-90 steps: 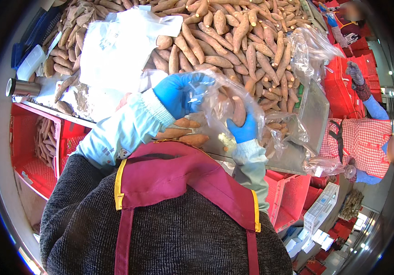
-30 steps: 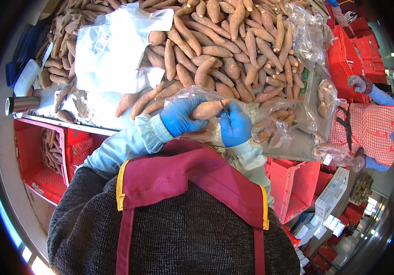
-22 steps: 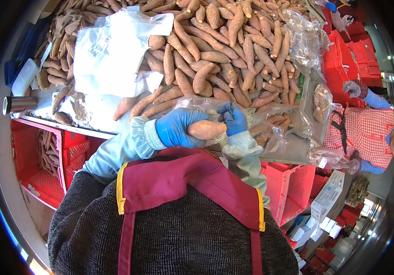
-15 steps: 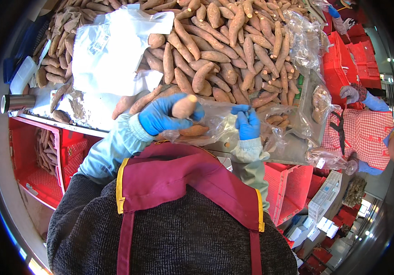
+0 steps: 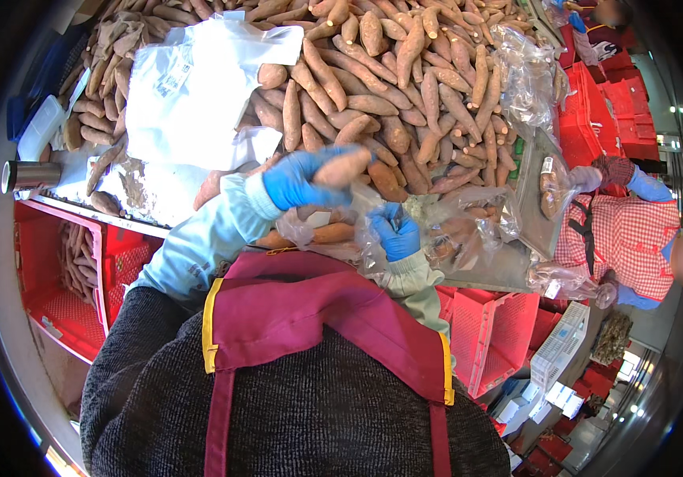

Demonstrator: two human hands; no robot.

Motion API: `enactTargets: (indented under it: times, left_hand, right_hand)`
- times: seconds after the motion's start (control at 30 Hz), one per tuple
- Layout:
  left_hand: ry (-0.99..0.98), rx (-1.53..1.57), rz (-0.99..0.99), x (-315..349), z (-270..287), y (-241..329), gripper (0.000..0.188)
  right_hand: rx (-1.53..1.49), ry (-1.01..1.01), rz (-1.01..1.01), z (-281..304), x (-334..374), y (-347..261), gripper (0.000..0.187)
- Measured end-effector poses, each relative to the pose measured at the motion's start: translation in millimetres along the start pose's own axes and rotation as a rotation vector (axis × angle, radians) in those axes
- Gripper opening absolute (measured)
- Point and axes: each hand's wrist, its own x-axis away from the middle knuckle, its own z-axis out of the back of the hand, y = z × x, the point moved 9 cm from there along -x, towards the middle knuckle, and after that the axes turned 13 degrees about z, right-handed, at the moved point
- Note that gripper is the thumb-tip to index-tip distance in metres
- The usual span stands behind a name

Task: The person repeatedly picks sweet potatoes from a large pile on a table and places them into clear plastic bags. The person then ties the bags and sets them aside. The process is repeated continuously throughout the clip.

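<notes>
Left hand (image 5: 300,180) holds sweet potato (image 5: 344,168); right hand (image 5: 398,236) touches bag (image 5: 368,243).

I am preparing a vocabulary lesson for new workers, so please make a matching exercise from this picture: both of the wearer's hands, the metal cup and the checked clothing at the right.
1. Left hand
2. Right hand
3. Metal cup
4. Checked clothing

A. Silvery, left of the white sheets
B. Red and white
C. At clear plastic
D. Gripping a sweet potato

Pairs: 1-D, 2-C, 3-A, 4-B
</notes>
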Motion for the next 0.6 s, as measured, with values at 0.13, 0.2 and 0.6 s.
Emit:
enactTargets:
  times: [0.13, 0.2, 0.6]
  left_hand:
    - [-0.070, -0.198, 0.292, 9.9, -8.8, -60.5, 0.053]
    - [-0.034, -0.124, 0.304, 17.1, -3.6, -73.2, 0.051]
    - [-0.008, 0.029, 0.148, 26.3, -0.7, -47.8, 0.043]
  right_hand:
    - [-0.236, 0.097, 0.051, 13.5, -28.7, -30.5, 0.013]
    - [-0.071, 0.091, 0.278, 35.3, -64.2, -62.6, 0.022]
    - [1.128, 0.211, 0.034, 67.3, -203.8, -37.3, 0.035]
